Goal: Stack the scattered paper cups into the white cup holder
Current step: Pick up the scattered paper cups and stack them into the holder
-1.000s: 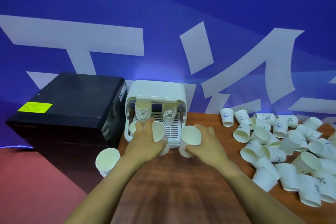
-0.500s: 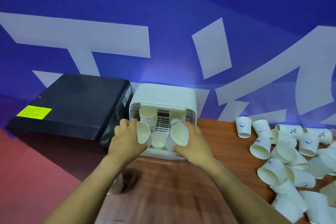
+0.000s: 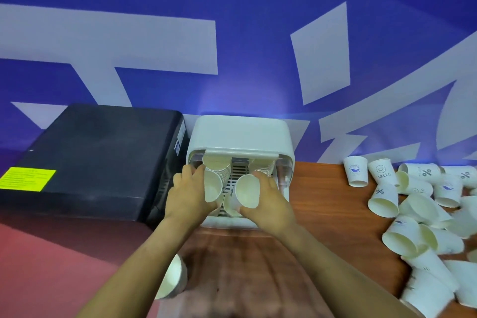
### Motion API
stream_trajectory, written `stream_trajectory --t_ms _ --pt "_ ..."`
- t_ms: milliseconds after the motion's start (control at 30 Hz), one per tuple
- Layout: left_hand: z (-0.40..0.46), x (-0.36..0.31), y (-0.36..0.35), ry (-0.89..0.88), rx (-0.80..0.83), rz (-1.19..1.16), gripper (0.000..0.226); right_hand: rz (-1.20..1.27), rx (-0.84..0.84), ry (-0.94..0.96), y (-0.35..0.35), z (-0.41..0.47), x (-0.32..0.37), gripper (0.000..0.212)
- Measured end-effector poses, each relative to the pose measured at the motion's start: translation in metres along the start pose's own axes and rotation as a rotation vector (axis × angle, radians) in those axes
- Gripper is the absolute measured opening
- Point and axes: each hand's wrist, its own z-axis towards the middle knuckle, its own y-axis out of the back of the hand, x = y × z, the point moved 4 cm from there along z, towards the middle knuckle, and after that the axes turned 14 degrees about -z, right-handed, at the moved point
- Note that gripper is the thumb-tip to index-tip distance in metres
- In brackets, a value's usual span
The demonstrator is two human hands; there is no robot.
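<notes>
Feeding cups into white cup holder (image 3: 240,134): left hand (image 3: 189,195) grips one cup (image 3: 213,186), right hand (image 3: 267,205) another (image 3: 247,191). Two stacks (image 3: 218,168) started; scattered cups (image 3: 413,209) remain.

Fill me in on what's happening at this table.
A person is loading paper cups into the white cup holder. The left hand grips one cup and the right hand grips another cup, both at the holder's open front, where two stacks already sit. Many loose cups lie scattered on the wooden table to the right.
</notes>
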Motion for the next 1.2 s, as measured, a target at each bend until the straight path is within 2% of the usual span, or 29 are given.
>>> stream_trajectory --t_ms 167,367,533,833,933,1100,1200 --pt "0.011 0.008 -0.014 0.000 0.065 0.037 0.089 -0.095 0.039 -0.041 -0.011 0.012 0.005 0.088" --pt "0.020 0.018 -0.030 -0.002 0.107 0.089 0.089 -0.091 0.059 -0.074 -0.027 0.022 0.005 0.092" --pt "0.027 0.027 -0.039 0.027 0.163 0.145 0.083 -0.122 0.075 -0.068 -0.040 0.025 0.007 0.089" --pt "0.032 0.033 -0.044 0.139 0.370 0.041 0.106 -0.127 0.215 -0.051 -0.054 0.028 -0.003 0.102" --pt "0.028 0.026 -0.033 0.137 0.338 -0.016 0.091 -0.101 0.156 -0.022 -0.044 0.025 -0.003 0.093" --pt "0.018 0.005 -0.007 0.039 0.242 -0.141 0.037 -0.011 0.066 -0.014 -0.016 0.007 -0.014 0.077" --pt "0.009 -0.017 0.001 -0.047 0.246 -0.210 0.029 0.021 -0.010 -0.025 0.001 -0.006 -0.027 0.066"
